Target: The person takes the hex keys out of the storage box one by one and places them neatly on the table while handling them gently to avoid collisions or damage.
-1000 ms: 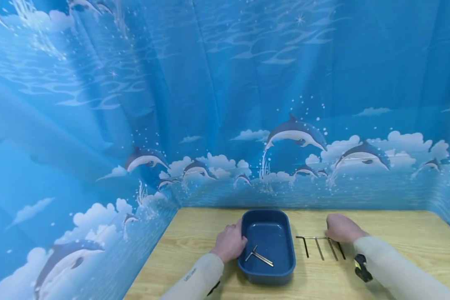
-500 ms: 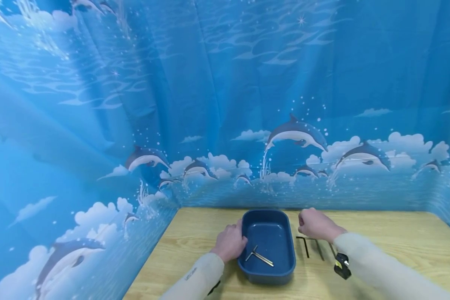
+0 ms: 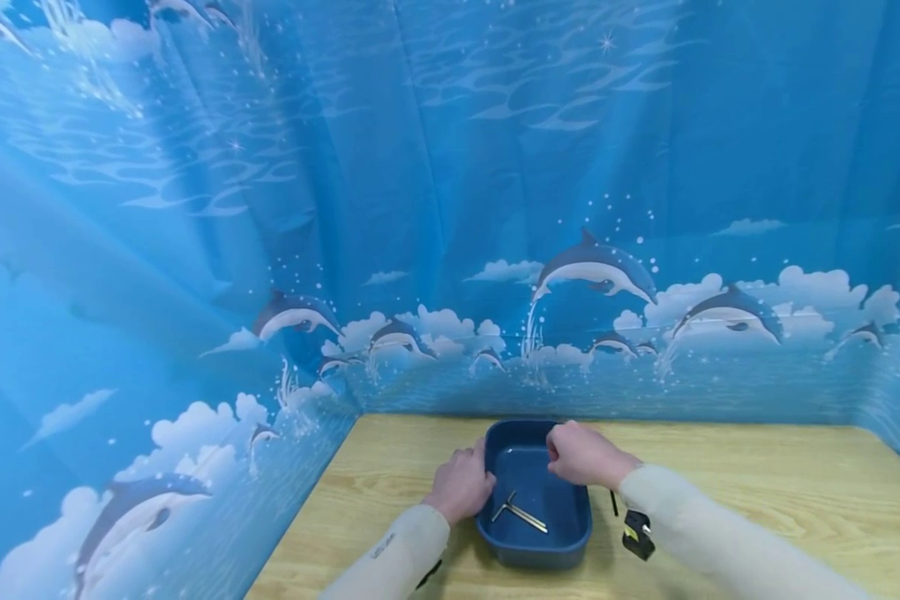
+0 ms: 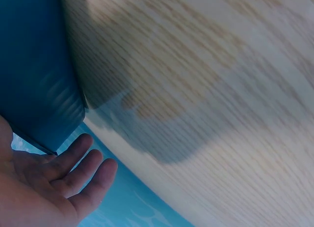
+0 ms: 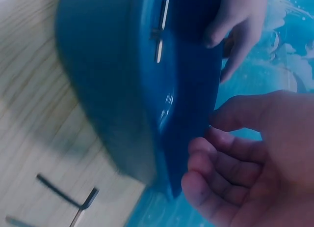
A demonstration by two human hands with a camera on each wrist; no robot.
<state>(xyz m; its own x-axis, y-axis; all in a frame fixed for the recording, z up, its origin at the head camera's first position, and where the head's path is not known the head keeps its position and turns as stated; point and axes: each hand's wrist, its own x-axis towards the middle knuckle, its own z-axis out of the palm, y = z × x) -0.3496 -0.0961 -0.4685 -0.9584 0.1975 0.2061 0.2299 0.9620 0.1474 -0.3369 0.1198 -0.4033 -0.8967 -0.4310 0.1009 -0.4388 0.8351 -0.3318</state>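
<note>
My left hand (image 3: 461, 483) grips the left rim of a deep blue plastic tub (image 3: 535, 557), thumb over the edge and fingers outside. In the left wrist view, several fingers (image 4: 83, 175) extend past the tub's corner. A few brass-coloured hex keys (image 3: 521, 515) lie crossed on the tub's floor. Over the tub's right rim is my right hand (image 3: 588, 454), its fingers loosely curled, and nothing shows in its grasp. In the right wrist view, its thumb meets the index finger beside the rim. Just right of the tub lies a dark hex key (image 3: 613, 503), mostly behind the right sleeve.
The tub stands on a light wood-grain table (image 3: 765, 492). Behind and to the left hangs a blue dolphin-print curtain (image 3: 420, 250), meeting the table's far edge. More hex keys lie on the table under the right forearm, with one L-shaped key (image 5: 61, 191) visible in the right wrist view.
My right hand has moved left from the row of hex keys on the table to over the tub's right rim, its forearm now covering most of the row. The left hand stays put.
</note>
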